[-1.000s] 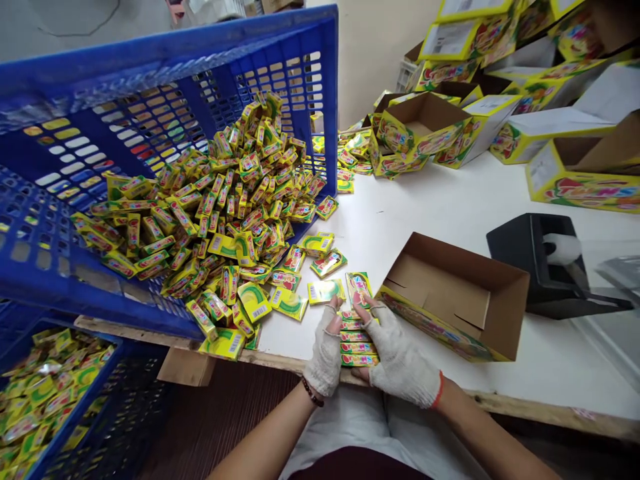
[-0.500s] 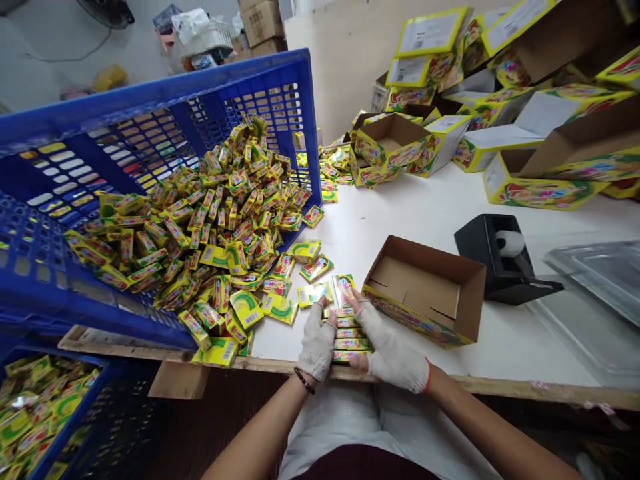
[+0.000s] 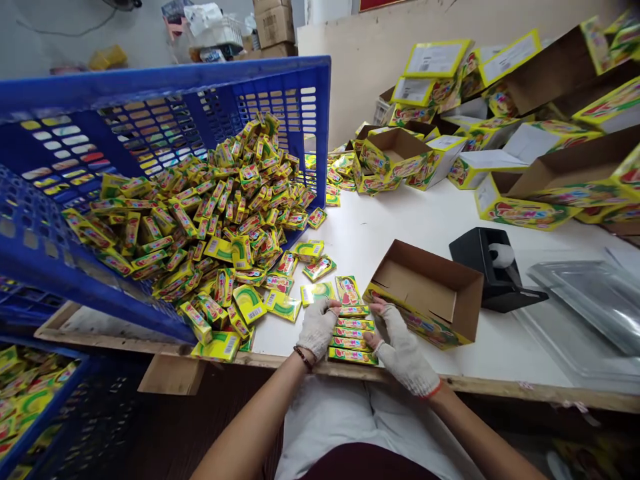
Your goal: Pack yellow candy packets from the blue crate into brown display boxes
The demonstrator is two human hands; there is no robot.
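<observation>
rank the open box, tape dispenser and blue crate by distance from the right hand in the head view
1. open box, just beyond the right hand pressing the packet stack
2. tape dispenser, farther right
3. blue crate, far left

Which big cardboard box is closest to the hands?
The open, empty box beside the right hand, alone at the near edge of the table; the other boxes are piled farther back.

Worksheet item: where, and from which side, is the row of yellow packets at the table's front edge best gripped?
Clamp the row of packets lengthwise from above: thumbs on the nearest packet, fingers on the farthest. They lie loose side by side, so end pressure likely holds them.
</observation>
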